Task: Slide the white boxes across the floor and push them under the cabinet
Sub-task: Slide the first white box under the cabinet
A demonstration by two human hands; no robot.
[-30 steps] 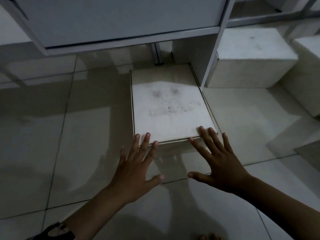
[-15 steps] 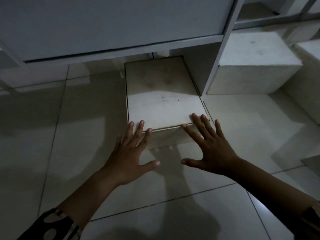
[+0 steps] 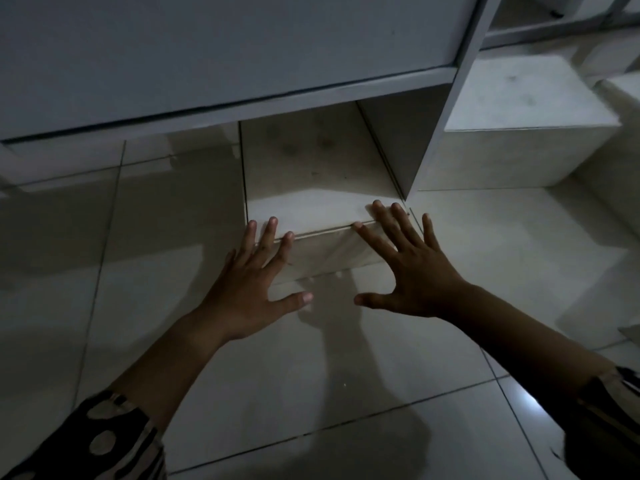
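A flat white box lies on the tiled floor, most of it in shadow beneath the grey cabinet. My left hand presses its near face on the left with straight, spread fingers. My right hand presses the same face on the right, its fingertips reaching over the top edge. The box's right side runs close along the cabinet's upright side panel. Its far end is hidden under the cabinet's bottom rail.
Right of the side panel stands a taller white box, with another white box at the right edge. Open tiled floor spreads to the left and toward me. A low shelf rail runs at top right.
Both hands have moved forward with the box, which has slid further under the cabinet; more of its top now sits in shadow.
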